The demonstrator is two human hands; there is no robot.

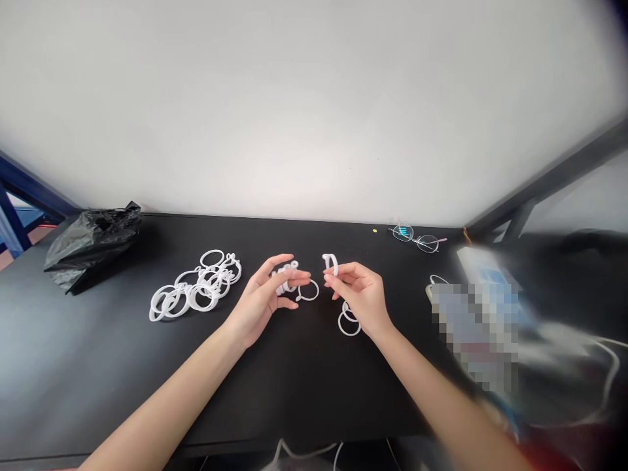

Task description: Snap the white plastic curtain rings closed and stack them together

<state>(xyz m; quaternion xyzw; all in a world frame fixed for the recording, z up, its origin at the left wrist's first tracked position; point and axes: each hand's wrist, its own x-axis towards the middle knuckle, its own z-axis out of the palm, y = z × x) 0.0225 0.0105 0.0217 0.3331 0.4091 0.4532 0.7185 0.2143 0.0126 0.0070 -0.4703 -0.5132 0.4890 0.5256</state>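
Note:
My left hand [267, 291] holds a bunch of white plastic rings [286, 278] between thumb and fingers, just above the black table [304, 379]. My right hand [360, 294] pinches a single white ring [331, 263], held upright a short way from the left hand's bunch. A loose white ring [309, 290] lies on the table between my hands. Two more white rings [348, 320] lie under my right wrist. A pile of several white rings [196, 288] sits to the left of my left hand.
A crumpled black plastic bag [91, 242] lies at the table's far left. Round eyeglasses [416, 238] rest near the wall at the back right. A white cable [606, 366] and blurred items occupy the right side. A white wall stands behind the table.

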